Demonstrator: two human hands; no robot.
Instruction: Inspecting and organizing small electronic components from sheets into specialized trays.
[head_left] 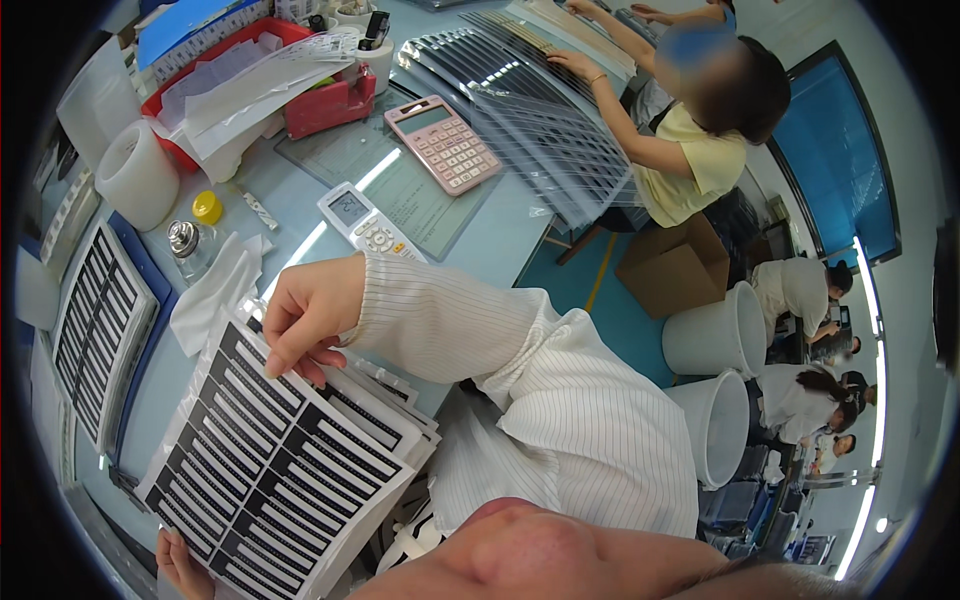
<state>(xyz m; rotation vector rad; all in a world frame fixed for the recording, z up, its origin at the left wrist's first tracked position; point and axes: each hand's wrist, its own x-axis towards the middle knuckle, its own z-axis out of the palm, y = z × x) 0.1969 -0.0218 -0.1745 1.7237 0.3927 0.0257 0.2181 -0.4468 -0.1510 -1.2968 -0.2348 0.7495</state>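
Note:
A stack of printed sheets (275, 455), patterned with rows of black and white strips, is tilted over the table's near edge in front of me. My right hand (315, 315) pinches the top sheet's upper edge between thumb and fingers. At the lower left corner of the stack my left hand (182, 568) grips the edge; only its fingers and part of the palm show. A crumpled white cloth or tissue (215, 300) lies just beyond the sheets. Farther left, a similar stack of striped sheets (98, 335) rests on a blue folder (145, 325).
On the table are a pink calculator (442, 145), a white remote control (370, 222), a glass bottle (190, 250), a yellow cap (207, 207), a white roll (138, 175) and a red tray (160, 105) of papers. A co-worker (690, 150) handles clear striped sheets (540, 120). White bins (712, 335) stand at right.

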